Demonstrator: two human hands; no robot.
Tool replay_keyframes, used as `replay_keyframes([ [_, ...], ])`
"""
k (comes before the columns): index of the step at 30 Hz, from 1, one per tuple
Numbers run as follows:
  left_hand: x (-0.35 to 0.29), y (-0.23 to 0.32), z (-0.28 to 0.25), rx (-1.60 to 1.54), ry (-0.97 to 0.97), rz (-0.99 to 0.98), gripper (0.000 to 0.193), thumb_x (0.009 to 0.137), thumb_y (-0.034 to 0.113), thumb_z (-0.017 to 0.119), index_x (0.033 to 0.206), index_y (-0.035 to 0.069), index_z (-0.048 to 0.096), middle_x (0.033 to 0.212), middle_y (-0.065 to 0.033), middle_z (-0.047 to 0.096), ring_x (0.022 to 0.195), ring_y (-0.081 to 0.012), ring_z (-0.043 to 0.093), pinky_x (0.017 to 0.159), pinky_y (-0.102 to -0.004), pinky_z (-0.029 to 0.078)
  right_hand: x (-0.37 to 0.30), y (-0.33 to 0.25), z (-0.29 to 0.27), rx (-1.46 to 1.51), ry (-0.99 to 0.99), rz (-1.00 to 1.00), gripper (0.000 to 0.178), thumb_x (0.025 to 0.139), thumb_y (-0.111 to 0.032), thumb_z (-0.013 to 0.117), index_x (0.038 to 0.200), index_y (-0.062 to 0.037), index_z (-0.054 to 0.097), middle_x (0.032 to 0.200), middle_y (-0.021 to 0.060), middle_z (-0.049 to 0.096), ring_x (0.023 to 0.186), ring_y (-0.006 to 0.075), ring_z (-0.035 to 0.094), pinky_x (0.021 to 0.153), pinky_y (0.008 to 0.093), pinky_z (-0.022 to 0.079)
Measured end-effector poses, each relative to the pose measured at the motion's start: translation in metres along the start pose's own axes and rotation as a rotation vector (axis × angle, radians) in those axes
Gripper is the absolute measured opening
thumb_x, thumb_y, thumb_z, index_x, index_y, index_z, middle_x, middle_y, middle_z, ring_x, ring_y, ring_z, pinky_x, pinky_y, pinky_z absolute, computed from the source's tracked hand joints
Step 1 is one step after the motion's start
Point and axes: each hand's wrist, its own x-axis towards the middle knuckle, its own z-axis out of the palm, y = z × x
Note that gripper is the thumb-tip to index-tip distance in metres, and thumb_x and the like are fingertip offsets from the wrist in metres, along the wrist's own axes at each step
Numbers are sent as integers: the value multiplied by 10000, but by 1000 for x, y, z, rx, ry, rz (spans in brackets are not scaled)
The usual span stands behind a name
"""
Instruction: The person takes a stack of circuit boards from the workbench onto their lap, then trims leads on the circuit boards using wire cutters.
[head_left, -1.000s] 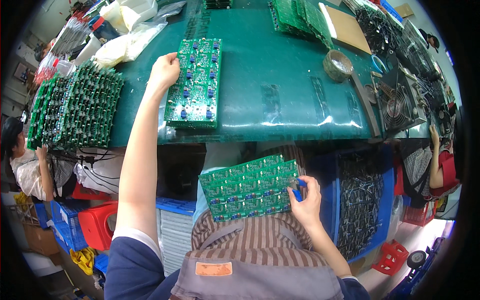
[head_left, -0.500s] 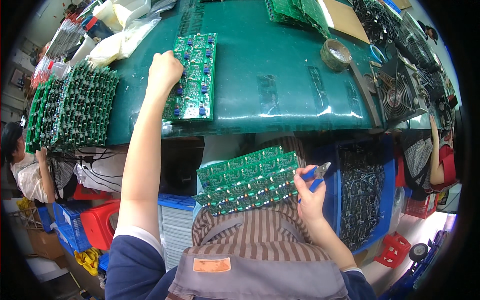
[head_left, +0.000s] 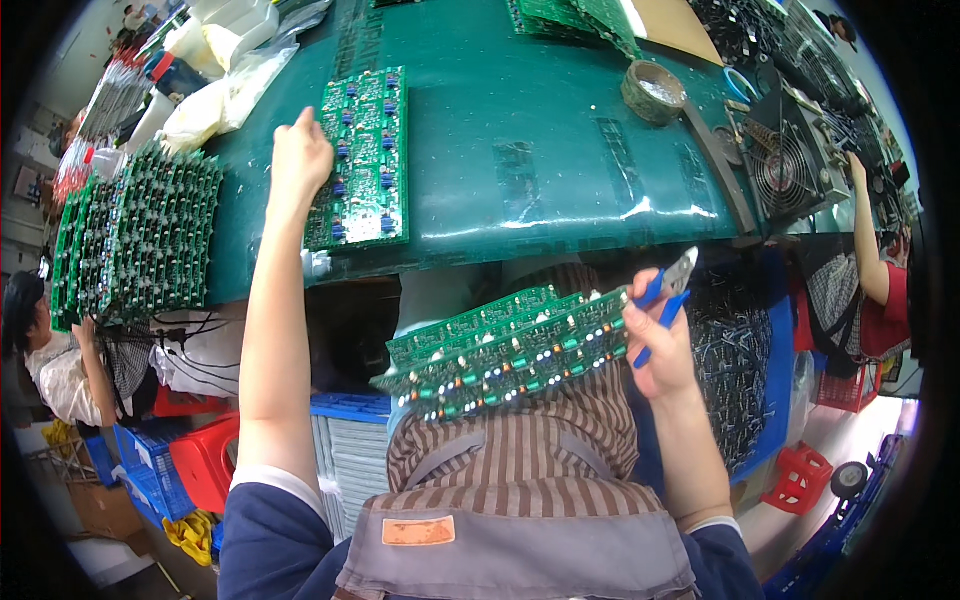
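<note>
My right hand (head_left: 664,350) is closed around blue-handled cutting pliers (head_left: 662,318), their jaws pointing up and away. The same hand pinches the right end of a green circuit board (head_left: 510,360), which tilts over my lap. Behind it, another green board (head_left: 470,318) partly shows. My left hand (head_left: 302,155) is closed at the left edge of a green circuit board (head_left: 368,165) with blue parts, lying on the table. Its fingertips are hidden, so whatever they may hold cannot be made out.
A dense stack of circuit boards (head_left: 150,235) stands at the table's left end. On the green table (head_left: 500,100), a round tub (head_left: 654,93), a metal bar (head_left: 718,170) and a fan unit (head_left: 790,165) sit to the right. A blue bin (head_left: 762,420) of parts is beside my right arm.
My right hand has risen and moved right with the pliers, lifting the right end of the lap board. My left hand stays beside the table board, its posture slightly changed. The view has shifted a little.
</note>
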Motion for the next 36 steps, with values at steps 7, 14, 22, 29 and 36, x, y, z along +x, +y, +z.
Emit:
replay_keyframes([
  [7,-112,106,-55,-1639,-649,31,536,1050,368,438,1348,-61,559,1157,-121,680,980,-193,619,891,-351,466,36,-36,40,178,-117,63,235,899,24,675,1092,-65,575,1048,55,650,1017,148,628,920,291,481],
  [14,-204,143,-62,-2165,-1205,-428,1069,825,746,549,1561,29,256,1546,-323,303,1397,-548,334,1124,-648,332,56,-23,77,-591,113,-408,397,821,-197,837,1062,-44,561,891,47,625,840,127,605,761,285,500],
  [22,-221,151,-63,-2504,-801,-516,1006,860,793,459,1530,53,330,1509,-213,411,1363,-346,462,1153,-547,370,42,-13,60,-1339,-21,-744,559,767,-446,818,1040,-7,603,886,105,627,812,309,603,753,414,494],
  [29,-225,158,-72,-2379,-803,-614,941,894,725,474,1557,87,276,1525,-208,393,1392,-359,431,1196,-576,299,45,-25,61,-1536,-37,-907,603,768,-544,742,1103,-49,659,924,80,620,899,282,589,778,388,427],
  [36,-224,156,-73,-2469,-822,-618,931,897,706,499,1553,84,279,1516,-217,402,1380,-361,447,1208,-575,276,48,-24,58,-1480,-63,-931,605,736,-576,732,1071,-75,679,885,66,615,842,268,597,739,381,429],
])
